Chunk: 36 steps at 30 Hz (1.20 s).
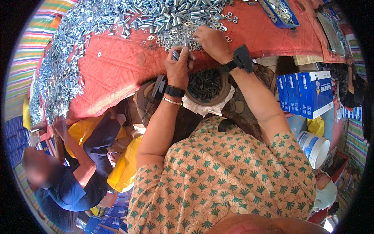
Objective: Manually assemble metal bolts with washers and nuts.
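My left hand (178, 70) is closed around a few small metal fasteners, dark and silver, at the near edge of the red cloth. They look like bolts, but the fingers hide much of them. To its right, my right hand (213, 43) reaches over the cloth with its fingers bent and fingertips together beside a pile of silver washers (165, 39). Whatever those fingertips pinch is too small to make out. Below both hands, between my knees, stands a round bucket (222, 93) holding many dark bolts (204, 84).
A large heap of metal sleeves (156, 15) covers the far and left parts of the red cloth (109, 58). At the far right is a blue tray (290, 24) of washers. Blue boxes (315, 93) and a white bucket (320, 152) stand right. A co-worker (78, 183) sits left.
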Motion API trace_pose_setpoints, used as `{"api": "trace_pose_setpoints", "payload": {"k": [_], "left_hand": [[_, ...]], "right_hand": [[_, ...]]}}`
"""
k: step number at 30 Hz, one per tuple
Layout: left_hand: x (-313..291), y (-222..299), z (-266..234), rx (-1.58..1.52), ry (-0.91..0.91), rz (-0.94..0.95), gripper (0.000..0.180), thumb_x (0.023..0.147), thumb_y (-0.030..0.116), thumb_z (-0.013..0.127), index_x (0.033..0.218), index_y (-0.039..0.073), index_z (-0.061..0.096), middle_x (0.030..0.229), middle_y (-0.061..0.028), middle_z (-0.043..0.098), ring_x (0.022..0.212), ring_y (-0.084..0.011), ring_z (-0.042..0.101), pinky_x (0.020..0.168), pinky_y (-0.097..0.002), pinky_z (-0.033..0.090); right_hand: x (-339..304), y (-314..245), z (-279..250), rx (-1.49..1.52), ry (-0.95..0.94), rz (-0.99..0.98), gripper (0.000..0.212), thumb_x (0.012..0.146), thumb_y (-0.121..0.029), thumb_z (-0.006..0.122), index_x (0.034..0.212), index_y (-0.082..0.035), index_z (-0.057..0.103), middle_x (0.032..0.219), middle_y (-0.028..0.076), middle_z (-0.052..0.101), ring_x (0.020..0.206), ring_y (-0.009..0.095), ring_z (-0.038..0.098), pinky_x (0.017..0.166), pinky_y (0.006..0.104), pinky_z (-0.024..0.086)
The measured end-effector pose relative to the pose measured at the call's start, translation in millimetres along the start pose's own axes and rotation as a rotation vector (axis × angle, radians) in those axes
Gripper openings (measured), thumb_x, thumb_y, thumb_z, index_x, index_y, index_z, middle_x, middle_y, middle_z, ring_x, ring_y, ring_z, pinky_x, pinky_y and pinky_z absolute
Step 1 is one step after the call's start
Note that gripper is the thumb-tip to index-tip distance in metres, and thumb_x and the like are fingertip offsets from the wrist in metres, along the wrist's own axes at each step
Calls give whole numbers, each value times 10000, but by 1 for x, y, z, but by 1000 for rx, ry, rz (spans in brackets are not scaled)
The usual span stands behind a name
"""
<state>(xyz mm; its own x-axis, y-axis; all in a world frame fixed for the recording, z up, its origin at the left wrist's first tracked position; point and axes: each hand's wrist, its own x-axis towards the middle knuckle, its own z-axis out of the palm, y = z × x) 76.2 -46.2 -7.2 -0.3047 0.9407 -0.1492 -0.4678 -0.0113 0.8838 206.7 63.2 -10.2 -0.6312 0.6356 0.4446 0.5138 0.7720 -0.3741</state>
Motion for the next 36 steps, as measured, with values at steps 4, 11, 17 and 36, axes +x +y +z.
{"api": "trace_pose_setpoints", "payload": {"k": [4, 11, 17, 36], "left_hand": [[0, -1, 1, 18, -28, -30, 119, 890, 186, 605, 869, 74, 572, 658, -13, 577, 467, -67, 463, 416, -192, 337], [0, -4, 3, 72, -99, -125, 120, 898, 177, 591, 871, 63, 569, 673, -15, 573, 488, -69, 470, 425, -193, 348], [1, -4, 5, 98, -46, -133, 106, 893, 155, 592, 879, 51, 574, 652, -24, 582, 485, -81, 482, 420, -205, 348], [3, -4, 18, 48, -47, -61, 96, 899, 140, 588, 913, 56, 544, 670, -37, 588, 483, -73, 465, 418, -190, 335]], "right_hand": [[3, 10, -6, 214, 161, 181, 164, 800, -165, 603, 848, -20, 661, 841, 147, 625, 789, 318, 612, 700, 398, 491], [1, -11, -30, 535, 49, 211, 122, 832, -98, 615, 911, -16, 659, 821, 66, 640, 723, 141, 619, 639, 277, 486], [1, -15, -32, 400, 183, 20, 113, 812, -62, 607, 910, -16, 638, 828, 98, 640, 756, 209, 632, 665, 300, 498], [-5, -4, -43, 229, 198, 30, 167, 843, -147, 551, 942, -26, 610, 943, 145, 609, 894, 316, 591, 754, 387, 489]]}}
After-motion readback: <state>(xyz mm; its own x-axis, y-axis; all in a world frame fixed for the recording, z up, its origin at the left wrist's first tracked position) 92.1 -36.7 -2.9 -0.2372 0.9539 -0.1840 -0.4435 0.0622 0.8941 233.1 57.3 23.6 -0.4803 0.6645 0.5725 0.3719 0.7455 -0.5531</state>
